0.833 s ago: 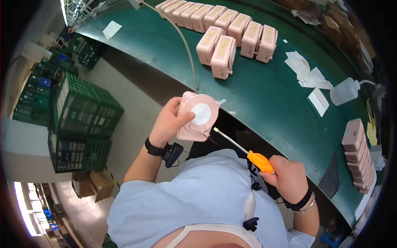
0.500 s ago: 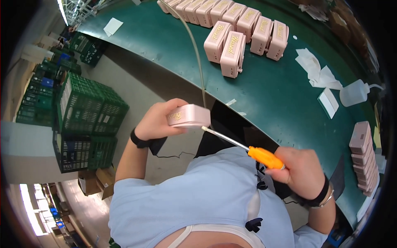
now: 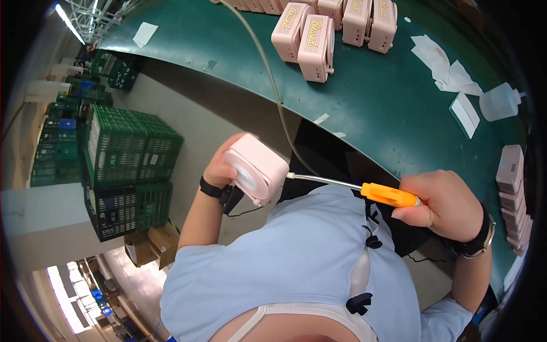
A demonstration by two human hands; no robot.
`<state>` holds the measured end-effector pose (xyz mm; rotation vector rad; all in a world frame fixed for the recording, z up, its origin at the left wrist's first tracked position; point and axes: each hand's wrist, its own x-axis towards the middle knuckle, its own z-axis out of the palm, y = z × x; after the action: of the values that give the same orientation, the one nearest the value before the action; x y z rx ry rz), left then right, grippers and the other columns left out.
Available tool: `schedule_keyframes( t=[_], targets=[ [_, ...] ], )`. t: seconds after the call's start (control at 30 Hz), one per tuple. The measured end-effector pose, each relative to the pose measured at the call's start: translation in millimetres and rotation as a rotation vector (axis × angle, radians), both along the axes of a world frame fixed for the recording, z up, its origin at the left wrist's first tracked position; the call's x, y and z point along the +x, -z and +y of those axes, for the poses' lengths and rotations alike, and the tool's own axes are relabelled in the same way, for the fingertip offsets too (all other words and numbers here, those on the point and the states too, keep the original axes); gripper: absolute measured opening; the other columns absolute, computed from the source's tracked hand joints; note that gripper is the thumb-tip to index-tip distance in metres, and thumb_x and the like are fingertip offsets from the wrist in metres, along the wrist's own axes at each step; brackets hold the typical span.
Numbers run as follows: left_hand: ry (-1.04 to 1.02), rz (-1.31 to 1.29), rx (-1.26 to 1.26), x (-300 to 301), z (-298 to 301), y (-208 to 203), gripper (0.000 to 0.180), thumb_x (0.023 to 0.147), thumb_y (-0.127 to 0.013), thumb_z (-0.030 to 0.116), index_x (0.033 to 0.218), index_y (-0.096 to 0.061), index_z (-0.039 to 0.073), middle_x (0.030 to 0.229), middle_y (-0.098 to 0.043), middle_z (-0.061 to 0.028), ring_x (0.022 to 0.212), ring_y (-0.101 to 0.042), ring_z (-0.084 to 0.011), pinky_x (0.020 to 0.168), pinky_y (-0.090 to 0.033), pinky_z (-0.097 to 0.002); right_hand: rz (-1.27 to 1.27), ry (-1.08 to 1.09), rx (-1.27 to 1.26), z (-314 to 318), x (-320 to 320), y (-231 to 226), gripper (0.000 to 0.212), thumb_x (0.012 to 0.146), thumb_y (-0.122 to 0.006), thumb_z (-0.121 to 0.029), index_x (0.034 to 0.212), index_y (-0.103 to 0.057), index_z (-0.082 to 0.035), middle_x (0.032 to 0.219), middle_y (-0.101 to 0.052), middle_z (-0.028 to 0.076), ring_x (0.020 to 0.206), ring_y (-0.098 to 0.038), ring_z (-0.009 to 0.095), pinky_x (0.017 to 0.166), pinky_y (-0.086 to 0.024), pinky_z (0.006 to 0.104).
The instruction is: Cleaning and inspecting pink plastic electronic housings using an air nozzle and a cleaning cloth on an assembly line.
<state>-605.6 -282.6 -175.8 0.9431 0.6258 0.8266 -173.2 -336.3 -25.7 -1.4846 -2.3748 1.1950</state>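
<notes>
My left hand [image 3: 226,165] is closed around a pink box-shaped case [image 3: 265,159], its thumb by a pale round disc on one face. The case is held tilted in the air in front of my body. In my right hand [image 3: 447,202] is an air blow gun [image 3: 390,195] with an orange handle and a thin metal nozzle. Its whitish tip points at the right side of the case, very close to it; whether they touch I cannot tell.
Several pink cases [image 3: 317,48] with gold lettering stand on the green table [image 3: 364,108]. More are stacked in a row [image 3: 510,171] at the right. White tissues [image 3: 436,62], a pad [image 3: 464,114] and a squeeze bottle [image 3: 501,102] lie nearby. A clear hose [image 3: 268,68] crosses the table edge. Green crates [image 3: 119,148] stand left.
The case in my left hand has been turned, showing its round disc instead of the gold lettering. My right hand and the blow gun have moved right and slightly up. My view has shifted.
</notes>
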Motion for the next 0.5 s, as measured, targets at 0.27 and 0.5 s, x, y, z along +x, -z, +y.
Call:
schedule_keyframes(
  t=[0.27, 0.5],
  targets=[
    [-0.217, -0.501, -0.407, 15, -18, 17, 0.069, 0.089, -0.063, 0.03, 0.148, -0.036, 0.005, 0.126, -0.057, -0.0148, 0.097, -0.065, -0.0305, 0.083, -0.059, -0.0453, 0.077, 0.028, -0.003, -3, -9, 4, 0.043, 0.084, -0.069, -0.048, 0.079, -0.057, -0.006, 0.067, -0.055, 0.013, 0.062, -0.056, 0.036, 0.054, -0.041, 0.0416],
    [-0.249, -0.592, -0.527, 29, -32, 8, 0.06, 0.095, -0.057, 0.036, 0.145, -0.041, 0.007, 0.129, -0.052, -0.0139, 0.087, -0.062, -0.0267, 0.07, -0.062, -0.0413, 0.108, -0.116, 0.036, -15, -22, 18, 0.051, 0.083, -0.068, -0.053, 0.079, -0.054, -0.004, 0.068, -0.053, 0.014, 0.062, -0.053, 0.036, 0.055, -0.041, 0.0403]
  ],
)
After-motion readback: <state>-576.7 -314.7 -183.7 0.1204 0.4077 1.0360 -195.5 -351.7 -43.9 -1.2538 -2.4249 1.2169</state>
